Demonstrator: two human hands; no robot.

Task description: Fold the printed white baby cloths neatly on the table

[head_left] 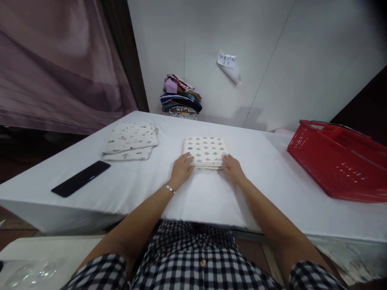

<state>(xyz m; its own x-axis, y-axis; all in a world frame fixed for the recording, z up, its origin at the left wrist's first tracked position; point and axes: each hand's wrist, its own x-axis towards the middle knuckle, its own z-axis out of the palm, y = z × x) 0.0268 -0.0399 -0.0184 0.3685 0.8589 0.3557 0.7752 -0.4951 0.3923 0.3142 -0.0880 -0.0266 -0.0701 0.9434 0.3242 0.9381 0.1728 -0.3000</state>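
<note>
Left hand (182,168) and right hand (234,168) touch the near corners of the folded grey-motif cloth (207,149), whether gripping I cannot tell; uneven pulling could skew its layers

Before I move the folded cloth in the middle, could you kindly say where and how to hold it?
Probably by the two near corners of the folded cloth, coming from the near side and pinching all layers together: it lies flat on the white-covered table, its stacked layers showing along the near edge.
</note>
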